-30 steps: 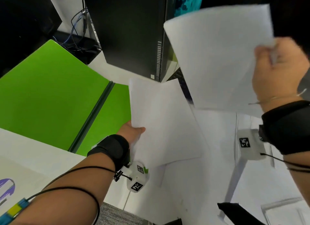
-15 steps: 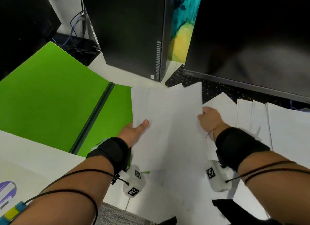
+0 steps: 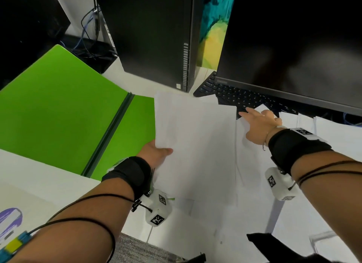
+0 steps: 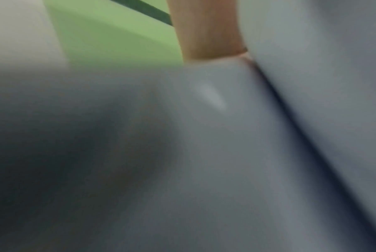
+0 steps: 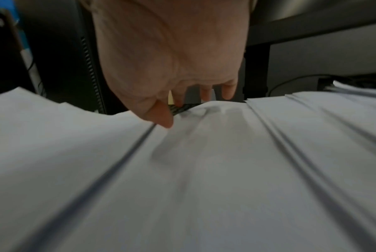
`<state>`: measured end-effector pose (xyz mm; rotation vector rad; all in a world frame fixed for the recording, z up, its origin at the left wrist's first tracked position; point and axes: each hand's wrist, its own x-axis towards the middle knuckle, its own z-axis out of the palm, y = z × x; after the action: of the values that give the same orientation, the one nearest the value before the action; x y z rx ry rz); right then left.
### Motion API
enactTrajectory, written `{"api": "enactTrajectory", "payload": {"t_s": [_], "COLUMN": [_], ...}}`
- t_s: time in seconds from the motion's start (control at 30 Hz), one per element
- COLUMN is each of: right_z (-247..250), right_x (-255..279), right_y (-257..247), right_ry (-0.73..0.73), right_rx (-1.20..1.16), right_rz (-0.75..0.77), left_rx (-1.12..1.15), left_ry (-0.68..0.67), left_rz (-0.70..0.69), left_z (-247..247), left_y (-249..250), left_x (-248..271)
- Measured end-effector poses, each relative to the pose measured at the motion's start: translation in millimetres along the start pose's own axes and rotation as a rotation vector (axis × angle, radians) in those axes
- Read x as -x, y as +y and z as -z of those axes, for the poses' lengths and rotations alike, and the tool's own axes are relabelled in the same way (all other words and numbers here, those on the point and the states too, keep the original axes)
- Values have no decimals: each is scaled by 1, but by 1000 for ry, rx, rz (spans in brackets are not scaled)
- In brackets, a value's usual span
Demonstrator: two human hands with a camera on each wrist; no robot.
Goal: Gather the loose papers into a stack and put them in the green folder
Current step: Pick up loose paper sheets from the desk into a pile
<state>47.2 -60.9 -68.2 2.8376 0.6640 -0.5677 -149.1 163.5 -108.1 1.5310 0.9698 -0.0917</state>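
The green folder (image 3: 58, 113) lies open on the left of the white desk, also visible in the left wrist view (image 4: 109, 39). My left hand (image 3: 156, 151) grips the near left edge of a small stack of white papers (image 3: 195, 141), thumb on top. My right hand (image 3: 258, 123) reaches with straight fingers onto a loose sheet (image 3: 252, 160) by the keyboard. In the right wrist view the fingertips (image 5: 227, 92) press down on that sheet (image 5: 204, 162) near its far edge. More loose sheets (image 3: 333, 137) overlap to the right.
A black computer tower (image 3: 152, 35) stands behind the papers. A dark monitor (image 3: 293, 43) hangs over a black keyboard (image 3: 235, 98) partly covered by sheets. Cables (image 3: 90, 37) lie at the back left. A dark object (image 3: 270, 245) sits at the near desk edge.
My right hand laid its raised sheet onto the stack held by my left hand, then moved right and now touches another loose sheet by the keyboard. My left hand kept its grip.
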Motion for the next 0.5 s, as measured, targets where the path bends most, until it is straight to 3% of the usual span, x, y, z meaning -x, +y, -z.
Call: {"api": "enactTrajectory", "payload": {"t_s": [0.13, 0.33, 0.5], "right_z": [5, -5, -2], "right_x": [-3, -6, -9], "right_y": [-17, -25, -18], "right_ry": [-76, 87, 109], "right_rx": [43, 109, 212], "right_rz": [21, 85, 97], "left_rx": [47, 116, 172], "left_ry": [9, 31, 72], "left_rz": [9, -22, -15], "left_z": [2, -1, -2], "left_y": [0, -3, -2], "left_x": [1, 4, 3]}}
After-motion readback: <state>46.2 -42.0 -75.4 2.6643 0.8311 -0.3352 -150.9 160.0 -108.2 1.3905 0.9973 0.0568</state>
